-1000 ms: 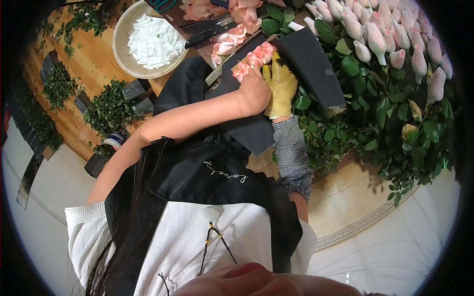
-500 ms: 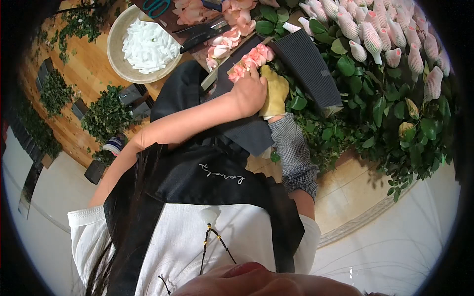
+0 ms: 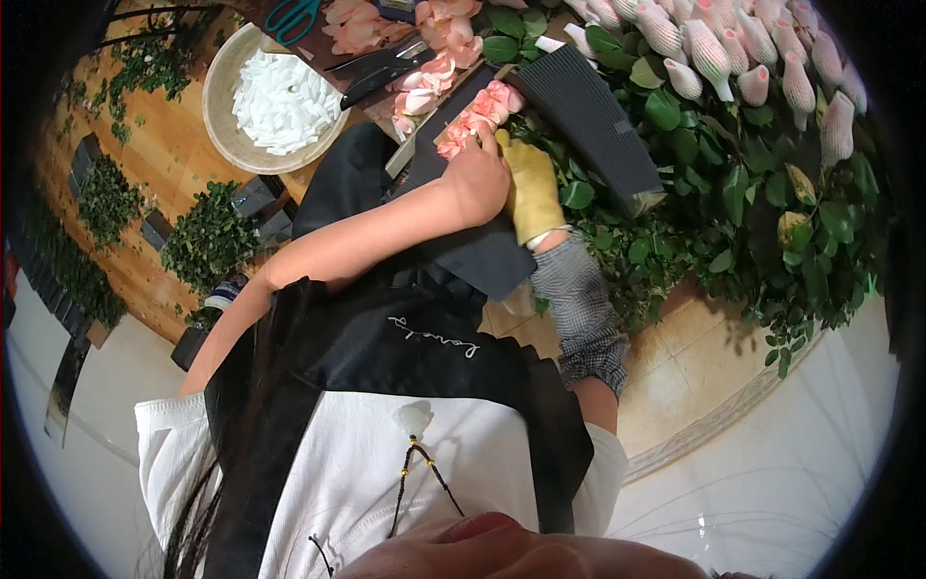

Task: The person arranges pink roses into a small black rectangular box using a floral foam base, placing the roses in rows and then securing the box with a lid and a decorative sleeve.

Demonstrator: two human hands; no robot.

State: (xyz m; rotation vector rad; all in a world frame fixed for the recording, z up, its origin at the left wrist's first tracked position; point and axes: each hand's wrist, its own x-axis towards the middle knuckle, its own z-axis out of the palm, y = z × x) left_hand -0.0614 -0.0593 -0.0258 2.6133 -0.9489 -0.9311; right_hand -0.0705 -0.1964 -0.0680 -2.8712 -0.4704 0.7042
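Observation:
A row of pink roses (image 3: 482, 118) lies along a dark corrugated cardboard sheet (image 3: 496, 253) across my lap. My bare left hand (image 3: 477, 181) reaches over from the left, fingers bent and fingertips against the lower blooms. Beside it, on the right, my right hand (image 3: 532, 188) wears a yellow glove. Its fingers curl toward the left hand, next to the blooms; what lies inside them is hidden. Close to the right hand stands a folded piece of black corrugated cardboard (image 3: 588, 121).
A round bowl (image 3: 218, 106) of small white pieces stands at upper left. Black-handled cutters (image 3: 381, 79), teal scissors (image 3: 292, 19) and loose pink petals (image 3: 352, 27) lie on the work surface. Pink roses in white net sleeves (image 3: 709, 58) crowd the upper right above thick leaves (image 3: 743, 193). Leafy bundles (image 3: 207, 227) lie on the wooden floor.
The gloved right hand has turned and its fingers now reach farther toward my left hand. My left hand stays at the roses. The whole view has shifted slightly.

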